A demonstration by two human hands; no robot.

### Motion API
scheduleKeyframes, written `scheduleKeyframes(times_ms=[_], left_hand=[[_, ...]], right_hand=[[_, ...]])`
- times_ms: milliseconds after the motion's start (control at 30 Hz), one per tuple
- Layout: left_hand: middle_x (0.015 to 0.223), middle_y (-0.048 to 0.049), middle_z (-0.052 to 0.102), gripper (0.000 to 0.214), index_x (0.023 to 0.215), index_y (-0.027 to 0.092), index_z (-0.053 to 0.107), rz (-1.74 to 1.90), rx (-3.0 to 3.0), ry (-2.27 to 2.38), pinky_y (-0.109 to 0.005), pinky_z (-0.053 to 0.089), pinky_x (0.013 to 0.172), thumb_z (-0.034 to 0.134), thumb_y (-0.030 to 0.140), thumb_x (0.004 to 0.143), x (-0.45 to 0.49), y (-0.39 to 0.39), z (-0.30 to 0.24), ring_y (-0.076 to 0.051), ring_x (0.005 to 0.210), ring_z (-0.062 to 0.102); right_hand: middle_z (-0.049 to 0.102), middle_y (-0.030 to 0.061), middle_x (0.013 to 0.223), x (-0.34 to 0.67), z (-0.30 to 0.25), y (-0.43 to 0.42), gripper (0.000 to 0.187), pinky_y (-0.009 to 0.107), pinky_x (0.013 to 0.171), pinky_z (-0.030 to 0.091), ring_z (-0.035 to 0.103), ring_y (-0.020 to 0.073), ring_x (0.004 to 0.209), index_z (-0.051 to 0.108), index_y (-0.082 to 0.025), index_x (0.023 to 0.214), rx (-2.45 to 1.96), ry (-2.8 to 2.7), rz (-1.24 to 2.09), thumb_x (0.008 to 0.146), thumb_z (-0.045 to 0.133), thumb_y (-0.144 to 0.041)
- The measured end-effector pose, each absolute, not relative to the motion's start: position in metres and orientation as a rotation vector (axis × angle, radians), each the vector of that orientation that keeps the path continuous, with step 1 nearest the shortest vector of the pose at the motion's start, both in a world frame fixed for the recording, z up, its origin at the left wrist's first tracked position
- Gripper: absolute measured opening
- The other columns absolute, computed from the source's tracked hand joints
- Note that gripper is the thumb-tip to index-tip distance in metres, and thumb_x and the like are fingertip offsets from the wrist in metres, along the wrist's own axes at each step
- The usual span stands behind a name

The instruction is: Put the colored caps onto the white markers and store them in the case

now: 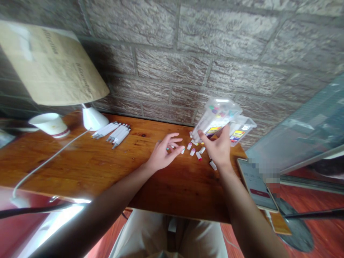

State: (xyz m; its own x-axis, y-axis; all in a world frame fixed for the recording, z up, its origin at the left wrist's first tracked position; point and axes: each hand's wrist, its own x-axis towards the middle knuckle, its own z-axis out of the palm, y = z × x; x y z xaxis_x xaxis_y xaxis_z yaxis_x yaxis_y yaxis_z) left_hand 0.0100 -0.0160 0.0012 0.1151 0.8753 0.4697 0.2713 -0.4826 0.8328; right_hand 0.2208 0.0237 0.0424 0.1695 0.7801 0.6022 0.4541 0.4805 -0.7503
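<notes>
Left hand [164,153]: low over the desk [88,168], palm down, fingers spread; the grip is apart and holds nothing. Its fingertips are right at the nearest caps, though whether they touch one cannot be told.
Right hand [219,147]: raised above the desk, the grip clamped on the lower end of the clear case [216,116].
Clear case: held off the desk and tilted, its top leaning up and away toward the brick wall [188,53]; coloured marker ends show through the plastic at the top, and a yellow and red label sits lower down.
Second case [243,130]: clear too, with a similar label, just behind and to the right of the held one (whether it rests on the desk is hidden by the hand).
Caps [192,152]: small white pieces, some with pink or red ends, scattered on the desk between the two hands and under the held case; one more lies by the right wrist.
White pens [114,131]: lying side by side, well to the left of the hands.
Lamp base [92,119]: white, beside the pens, with a white cable [45,161] running off to the left.
Cup [51,124]: white, near the desk's far left corner.
Phone [256,184]: flat at the desk's right edge, near the right forearm.
</notes>
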Motion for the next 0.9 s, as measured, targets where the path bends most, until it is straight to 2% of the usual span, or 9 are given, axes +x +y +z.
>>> scheduleKeyframes(times_ms=[100, 233, 433, 733, 900], left_hand=[[0.114, -0.0119, 0.077, 0.044, 0.129, 0.018, 0.054, 1.379, 1.848, 1.109, -0.026, 0.057, 0.078, 0.061, 0.045, 0.095, 0.007, -0.014, -0.002, -0.015, 0.085, 0.075], [0.098, -0.0074, 0.079, 0.040, 0.128, 0.017, 0.055, 1.321, 1.938, 1.083, -0.026, 0.057, 0.077, 0.057, 0.044, 0.098, 0.007, -0.012, -0.006, -0.014, 0.081, 0.075], [0.091, -0.0063, 0.079, 0.038, 0.125, 0.017, 0.057, 1.303, 1.958, 1.091, -0.027, 0.059, 0.074, 0.054, 0.043, 0.099, 0.006, -0.010, -0.007, -0.014, 0.075, 0.074], [0.087, -0.0044, 0.078, 0.036, 0.122, 0.017, 0.058, 1.281, 1.950, 1.123, -0.025, 0.057, 0.070, 0.053, 0.044, 0.099, 0.005, -0.006, -0.015, -0.013, 0.072, 0.072], [0.083, -0.0027, 0.078, 0.036, 0.123, 0.019, 0.058, 1.285, 1.953, 1.142, -0.025, 0.057, 0.070, 0.052, 0.045, 0.100, 0.002, -0.005, -0.013, -0.013, 0.070, 0.072]], right_hand=[[0.067, 0.0123, 0.104, 0.241, 0.039, 0.053, 0.067, 0.045, 0.089, 0.052, 0.064, 0.0271, 0.090, 0.053, -0.015, 0.120, -1.309, -1.395, 0.194, 0.070, 0.081, -0.048], [0.066, 0.0169, 0.113, 0.251, 0.029, 0.089, 0.068, 0.048, 0.094, 0.049, 0.063, 0.0310, 0.099, 0.052, -0.013, 0.122, -1.447, -1.353, 0.164, 0.069, 0.078, -0.045], [0.065, 0.0217, 0.120, 0.255, 0.008, 0.113, 0.073, 0.049, 0.097, 0.047, 0.063, 0.0343, 0.106, 0.050, -0.010, 0.129, -1.550, -1.322, 0.171, 0.069, 0.076, -0.043], [0.063, 0.0218, 0.125, 0.268, -0.011, 0.125, 0.080, 0.048, 0.098, 0.047, 0.062, 0.0339, 0.109, 0.047, -0.012, 0.132, -1.542, -1.302, 0.209, 0.067, 0.078, -0.047], [0.067, 0.0130, 0.111, 0.274, -0.020, 0.124, 0.059, 0.043, 0.092, 0.050, 0.063, 0.0272, 0.097, 0.053, -0.018, 0.116, -1.510, -1.382, 0.213, 0.067, 0.074, -0.045]])
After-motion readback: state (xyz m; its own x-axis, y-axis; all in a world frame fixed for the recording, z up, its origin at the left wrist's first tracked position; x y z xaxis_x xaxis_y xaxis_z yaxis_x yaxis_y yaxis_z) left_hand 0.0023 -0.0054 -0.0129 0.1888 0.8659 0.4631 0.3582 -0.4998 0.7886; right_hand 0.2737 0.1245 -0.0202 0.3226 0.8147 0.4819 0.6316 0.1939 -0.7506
